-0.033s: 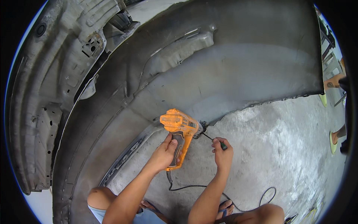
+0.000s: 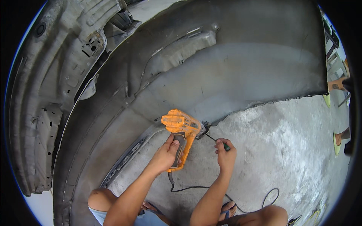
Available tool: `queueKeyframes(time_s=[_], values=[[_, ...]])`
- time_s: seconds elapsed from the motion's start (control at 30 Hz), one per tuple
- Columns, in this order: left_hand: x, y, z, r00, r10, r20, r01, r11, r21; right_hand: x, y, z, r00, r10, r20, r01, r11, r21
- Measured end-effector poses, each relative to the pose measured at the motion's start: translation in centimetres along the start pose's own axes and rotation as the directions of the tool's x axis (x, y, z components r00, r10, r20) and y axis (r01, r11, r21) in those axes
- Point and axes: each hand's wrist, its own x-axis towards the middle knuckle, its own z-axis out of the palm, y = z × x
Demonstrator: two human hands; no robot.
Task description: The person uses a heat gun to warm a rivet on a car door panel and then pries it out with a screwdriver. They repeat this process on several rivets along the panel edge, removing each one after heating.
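My left hand [image 2: 164,155] is wrapped round the dark grip of an orange heat gun [image 2: 177,121]. The gun's nozzle points right, at a small dark, blackened spot [image 2: 204,128] on the lower edge of a large grey body panel [image 2: 241,75]. In my right hand [image 2: 225,155] is a screwdriver [image 2: 226,147] with a dark green handle, pinched between the fingers. Its thin shaft slants up and left to the same dark spot by the nozzle. What the tip touches there is too small to make out.
The gun's black cord [image 2: 192,187] runs over the grey concrete floor [image 2: 271,150] toward my right knee. Another ribbed metal panel [image 2: 49,83] stands at the far left. At the right edge are another person's feet in yellow-green slippers [image 2: 336,144].
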Motion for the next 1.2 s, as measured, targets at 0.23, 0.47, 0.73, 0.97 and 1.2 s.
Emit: queueKeyframes(time_s=[0.23,0.47,0.73,0.97,1.2], values=[[0.6,0.4,-0.4,0.999,0.027,-0.020,-0.027,0.999,0.022,0.2,-1.0,-0.2,0.998,0.049,-0.043,-0.048,0.999,0.009],[0.7,0.2,-0.6,0.999,0.045,-0.027,-0.045,0.999,0.013,0.3,-0.3,0.9,0.999,0.048,0.005,-0.048,0.999,0.014],[0.4,0.7,-0.3,0.999,0.012,-0.038,-0.015,0.997,-0.081,0.3,0.0,0.7,0.999,0.050,0.000,-0.050,0.998,-0.035],[0.5,1.0,-0.3,0.998,0.003,-0.064,-0.008,0.998,-0.068,0.4,-0.1,0.5,0.999,0.012,0.044,-0.003,0.982,-0.187],[0.2,1.6,0.1,0.998,0.041,-0.055,-0.042,0.999,-0.018,0.3,0.0,0.2,0.998,0.010,0.070,0.003,0.982,-0.186]])
